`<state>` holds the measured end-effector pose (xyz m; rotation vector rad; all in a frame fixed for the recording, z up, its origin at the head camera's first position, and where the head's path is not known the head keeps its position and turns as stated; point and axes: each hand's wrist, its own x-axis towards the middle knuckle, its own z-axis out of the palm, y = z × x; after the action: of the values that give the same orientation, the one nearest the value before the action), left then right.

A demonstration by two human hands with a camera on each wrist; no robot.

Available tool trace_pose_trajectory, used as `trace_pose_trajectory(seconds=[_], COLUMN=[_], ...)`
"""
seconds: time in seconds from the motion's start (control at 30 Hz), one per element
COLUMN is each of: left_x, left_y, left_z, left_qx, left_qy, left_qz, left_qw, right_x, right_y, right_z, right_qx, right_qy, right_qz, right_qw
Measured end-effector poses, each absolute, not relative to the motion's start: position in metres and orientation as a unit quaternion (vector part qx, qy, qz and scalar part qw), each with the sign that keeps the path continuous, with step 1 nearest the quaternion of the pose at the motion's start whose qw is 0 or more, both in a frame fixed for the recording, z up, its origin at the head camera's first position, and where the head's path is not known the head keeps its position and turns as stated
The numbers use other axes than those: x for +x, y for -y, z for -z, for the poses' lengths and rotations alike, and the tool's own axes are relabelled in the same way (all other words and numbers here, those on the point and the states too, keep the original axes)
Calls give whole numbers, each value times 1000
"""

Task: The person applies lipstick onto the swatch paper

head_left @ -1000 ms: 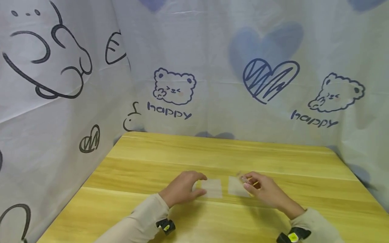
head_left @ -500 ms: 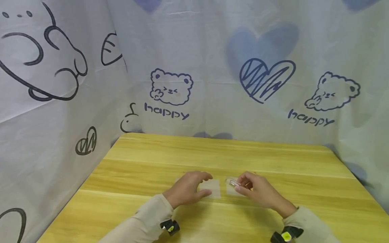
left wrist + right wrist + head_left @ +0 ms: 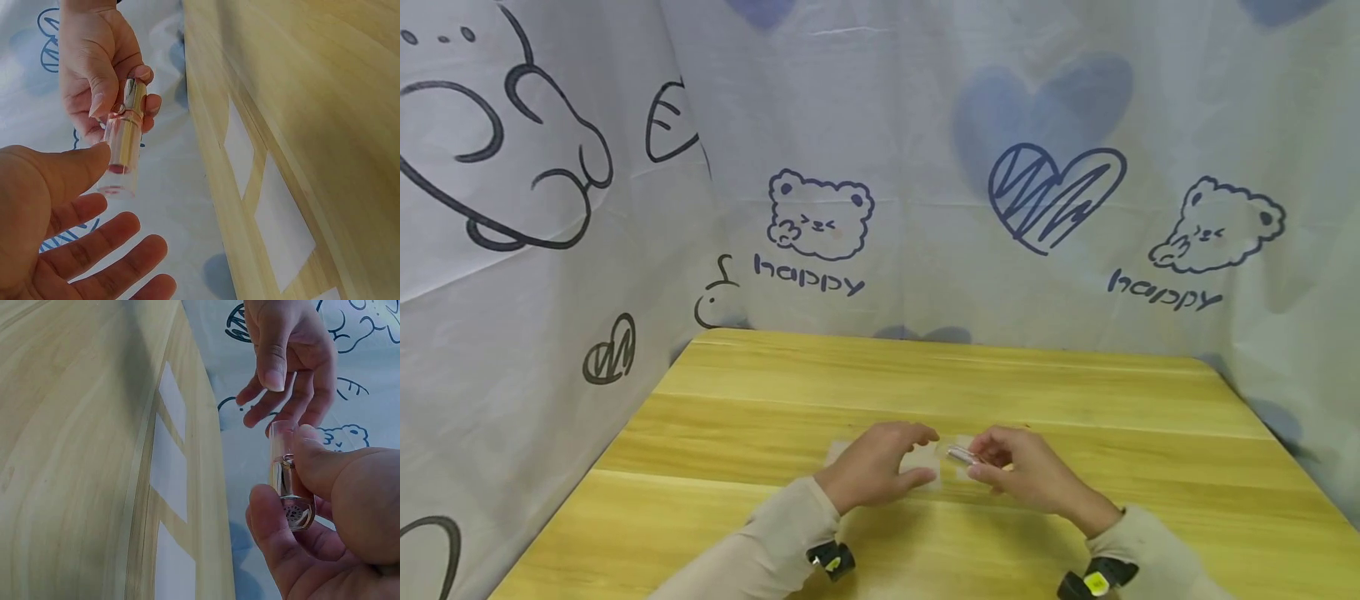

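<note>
My right hand [image 3: 1037, 473] pinches a lipstick [image 3: 961, 455] by its shiny base, between thumb and fingers. In the left wrist view the lipstick [image 3: 130, 128] has a clear cap over its end, and a dark pink tip shows inside. The capped end points toward my left hand [image 3: 872, 468]. That hand's fingers are spread and hold nothing. Its thumb is close to the cap; I cannot tell whether they touch. Both hands are above the table, over white paper squares [image 3: 917, 460].
Three white squares lie in a row on the wooden table [image 3: 760, 517]; in the right wrist view the middle square [image 3: 169, 465] shows whole. A printed white curtain [image 3: 917, 275] stands behind the table and along its left side.
My right hand has moved left with the lipstick, and my left hand has come slightly right. The gap between them has shrunk. The head view has shifted a little.
</note>
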<state>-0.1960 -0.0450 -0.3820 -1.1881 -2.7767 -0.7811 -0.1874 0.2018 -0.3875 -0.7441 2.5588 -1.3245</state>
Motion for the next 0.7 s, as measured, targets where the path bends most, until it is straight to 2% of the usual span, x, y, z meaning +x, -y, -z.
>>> trace_pose_trajectory(seconds=[0.7], left_x=[-196], left_y=[37], left_z=[382], left_qx=[-406], left_qy=[880], left_qz=[243], left_qw=[28], right_x=[-184], right_y=[-189], right_z=[385], right_qx=[-280], right_qy=[-859], right_qz=[426], right_qw=[49])
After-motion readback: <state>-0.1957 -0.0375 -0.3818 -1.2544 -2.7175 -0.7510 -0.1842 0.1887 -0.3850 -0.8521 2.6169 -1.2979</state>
